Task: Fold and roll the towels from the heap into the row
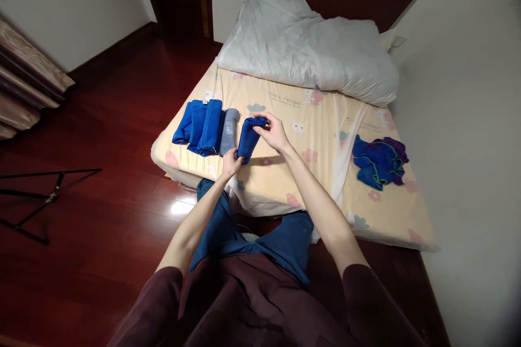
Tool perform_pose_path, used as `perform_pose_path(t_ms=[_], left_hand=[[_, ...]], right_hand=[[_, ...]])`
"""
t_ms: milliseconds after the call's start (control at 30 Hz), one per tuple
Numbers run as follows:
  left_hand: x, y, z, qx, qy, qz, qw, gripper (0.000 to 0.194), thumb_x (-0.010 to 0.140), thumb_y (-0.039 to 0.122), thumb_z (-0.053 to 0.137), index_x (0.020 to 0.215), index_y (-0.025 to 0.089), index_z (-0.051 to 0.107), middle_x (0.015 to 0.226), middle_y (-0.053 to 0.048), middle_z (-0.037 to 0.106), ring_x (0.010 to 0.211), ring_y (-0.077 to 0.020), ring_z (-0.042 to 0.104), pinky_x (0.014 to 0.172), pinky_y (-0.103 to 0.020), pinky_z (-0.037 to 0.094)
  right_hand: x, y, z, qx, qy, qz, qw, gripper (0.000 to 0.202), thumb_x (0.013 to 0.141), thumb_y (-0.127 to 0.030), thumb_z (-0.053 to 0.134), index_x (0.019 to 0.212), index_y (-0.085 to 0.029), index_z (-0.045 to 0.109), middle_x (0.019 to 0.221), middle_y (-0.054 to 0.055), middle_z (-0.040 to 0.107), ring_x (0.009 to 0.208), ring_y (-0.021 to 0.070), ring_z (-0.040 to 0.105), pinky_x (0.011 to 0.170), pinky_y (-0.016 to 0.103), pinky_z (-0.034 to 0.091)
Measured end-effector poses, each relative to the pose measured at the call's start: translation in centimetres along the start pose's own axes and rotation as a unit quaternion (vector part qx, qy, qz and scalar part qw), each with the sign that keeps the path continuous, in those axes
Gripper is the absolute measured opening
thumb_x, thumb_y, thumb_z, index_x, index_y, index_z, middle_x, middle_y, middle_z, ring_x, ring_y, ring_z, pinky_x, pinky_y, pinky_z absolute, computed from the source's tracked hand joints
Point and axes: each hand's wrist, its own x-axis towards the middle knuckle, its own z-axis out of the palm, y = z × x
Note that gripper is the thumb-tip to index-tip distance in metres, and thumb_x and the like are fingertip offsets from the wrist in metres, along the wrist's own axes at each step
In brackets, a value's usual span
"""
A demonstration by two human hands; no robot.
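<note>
A rolled blue cloth [249,140] is held slightly tilted between my two hands near the bed's front edge. My left hand [233,162] grips its lower end, and my right hand [272,131] pinches the upper end, where the coiled layers show. Just left of it lies a grey rolled cloth [229,133] with pale lettering. Beyond that, several blue rolled or folded cloths [209,127] lie side by side. Crumpled blue cloth [372,161] with green edging lies at the bed's right side, together with a purple cloth [396,152].
The bed [280,173] has a patterned yellow sheet. A bulky white quilt [309,49] lies at its headboard end. Black tripod legs [49,198] stand on the floor at the left, and a curtain [24,81] hangs behind them.
</note>
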Motion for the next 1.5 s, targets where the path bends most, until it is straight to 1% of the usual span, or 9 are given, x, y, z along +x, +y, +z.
perform_pose_path(t_ms=[333,667,833,1067,1233,1300,1367,1433,1500], left_hand=[[2.8,-0.7,-5.0,-0.046,0.038,-0.008,0.998,0.033,0.083,0.021,0.063,0.116,0.016,0.068,0.102,-0.007,0.076,0.074,-0.0196,0.074,0.073,-0.03,0.062],[2.9,-1.2,-7.4,-0.104,0.045,-0.032,0.993,0.031,0.084,0.025,0.064,0.113,0.016,0.066,0.1,-0.007,0.075,0.068,-0.0179,0.073,0.061,-0.028,0.062],[3.9,-1.5,-7.7,-0.113,0.045,-0.037,0.992,0.032,0.084,0.024,0.063,0.115,0.017,0.065,0.1,-0.007,0.075,0.074,-0.0191,0.075,0.065,-0.029,0.063],[3.6,-2.6,-6.6,-0.112,0.028,-0.057,0.992,0.033,0.085,0.022,0.06,0.117,0.016,0.063,0.097,-0.007,0.076,0.072,-0.0188,0.075,0.064,-0.029,0.063],[3.7,-2.0,-7.2,-0.082,0.039,-0.051,0.995,0.044,0.086,0.022,0.063,0.13,0.016,0.058,0.118,-0.011,0.072,0.07,-0.0164,0.072,0.066,-0.029,0.062],[2.8,-1.3,-7.7,-0.035,0.094,-0.039,0.994,0.058,0.086,0.022,0.067,0.142,0.018,0.051,0.134,-0.014,0.064,0.078,-0.0176,0.072,0.075,-0.032,0.062],[0.3,-0.5,-7.8,0.006,0.154,-0.038,0.987,0.065,0.09,0.026,0.064,0.151,0.02,0.042,0.142,-0.017,0.057,0.092,-0.0211,0.071,0.085,-0.036,0.061],[-4.0,0.1,-7.1,0.028,0.178,-0.049,0.982,0.059,0.096,0.028,0.055,0.153,0.021,0.041,0.139,-0.017,0.057,0.097,-0.0231,0.069,0.091,-0.04,0.059],[-9.7,0.3,-5.6,0.039,0.134,-0.054,0.989,0.049,0.097,0.029,0.051,0.146,0.023,0.049,0.124,-0.013,0.064,0.089,-0.0218,0.068,0.09,-0.04,0.059]], right_hand=[[4.5,-1.4,2.8,-0.004,-0.024,-0.034,0.999,0.053,0.083,-0.045,0.075,0.129,-0.023,0.064,0.131,0.009,0.069,0.121,0.0246,0.065,0.107,0.042,0.054],[6.4,-2.6,4.9,-0.002,-0.052,-0.057,0.997,0.052,0.085,-0.045,0.073,0.131,-0.022,0.062,0.135,0.009,0.067,0.124,0.0262,0.063,0.108,0.045,0.053],[6.9,-2.3,5.1,-0.003,-0.046,-0.062,0.997,0.052,0.085,-0.044,0.073,0.132,-0.023,0.062,0.135,0.009,0.067,0.124,0.0257,0.063,0.108,0.044,0.053],[7.0,-0.5,5.9,-0.002,-0.05,-0.035,0.998,0.051,0.082,-0.041,0.076,0.129,-0.022,0.065,0.128,0.009,0.07,0.122,0.0253,0.064,0.108,0.044,0.053],[7.6,0.3,5.7,-0.02,-0.05,-0.053,0.997,0.06,0.085,-0.051,0.073,0.137,-0.024,0.059,0.138,0.011,0.064,0.134,0.0282,0.057,0.115,0.049,0.048],[7.5,0.3,5.4,-0.043,-0.035,-0.07,0.996,0.069,0.085,-0.056,0.073,0.145,-0.028,0.052,0.15,0.01,0.056,0.146,0.0298,0.046,0.12,0.052,0.041],[6.6,0.1,4.8,-0.058,0.004,-0.078,0.995,0.077,0.086,-0.06,0.072,0.152,-0.031,0.044,0.16,0.009,0.044,0.155,0.0301,0.031,0.125,0.054,0.033],[4.5,0.1,4.3,-0.046,0.071,-0.056,0.995,0.08,0.087,-0.061,0.07,0.154,-0.032,0.039,0.165,0.008,0.037,0.158,0.0291,0.025,0.127,0.054,0.031],[0.6,0.5,4.2,-0.021,0.153,-0.006,0.988,0.075,0.089,-0.057,0.069,0.154,-0.032,0.04,0.164,0.008,0.038,0.156,0.0277,0.031,0.126,0.051,0.034]])
